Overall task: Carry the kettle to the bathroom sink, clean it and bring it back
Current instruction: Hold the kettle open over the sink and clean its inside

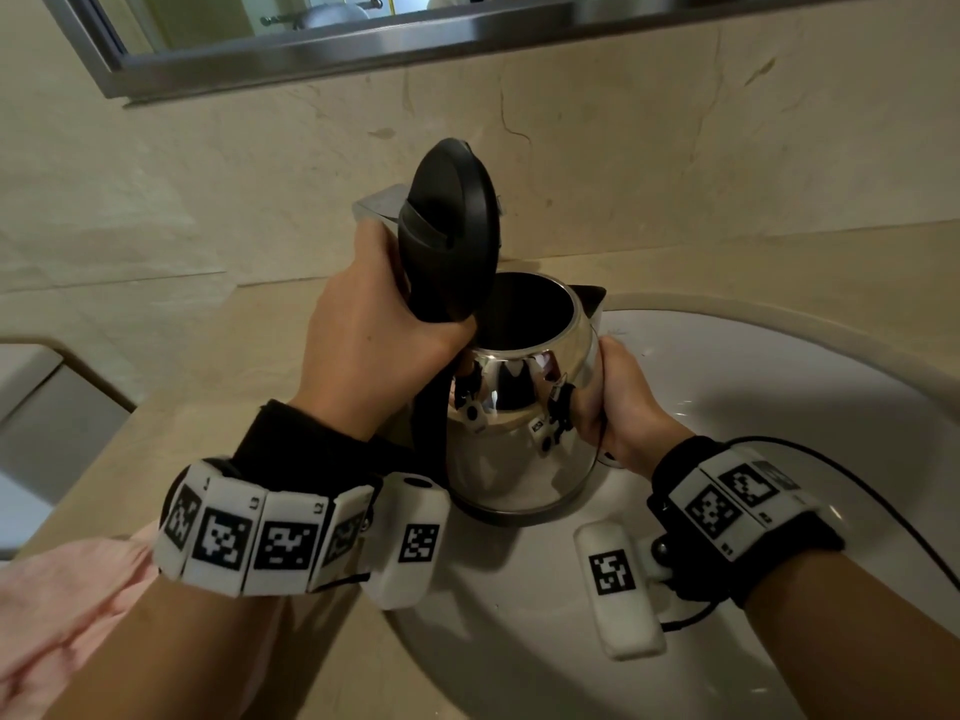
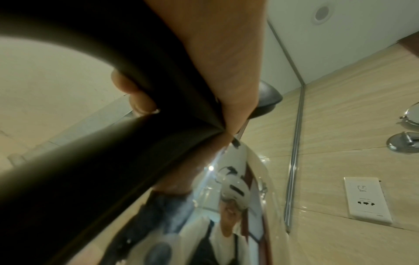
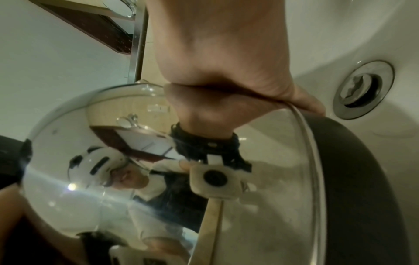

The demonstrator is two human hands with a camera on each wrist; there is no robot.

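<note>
A shiny steel kettle [image 1: 519, 449] stands upright over the near left rim of the white sink [image 1: 779, 407]. Its black lid [image 1: 452, 226] is hinged up and the inside is dark. My left hand [image 1: 363, 345] grips the black handle [image 2: 113, 161], fingers curled round it in the left wrist view, the left hand [image 2: 215, 53] filling the top. My right hand [image 1: 623, 407] holds the kettle's right side with the thumb up. In the right wrist view the right hand [image 3: 215, 53] wraps the mirror-like kettle [image 3: 90, 143] near its black base [image 3: 362, 179].
A chrome tap [image 1: 379, 205] shows behind the lid. The drain [image 3: 365, 89] lies in the basin beyond the kettle. Beige stone counter [image 1: 234, 366] surrounds the sink, with a pink cloth [image 1: 62, 605] at the near left. A wall socket [image 2: 367, 202] and a mirror frame [image 1: 311, 49] are on the wall.
</note>
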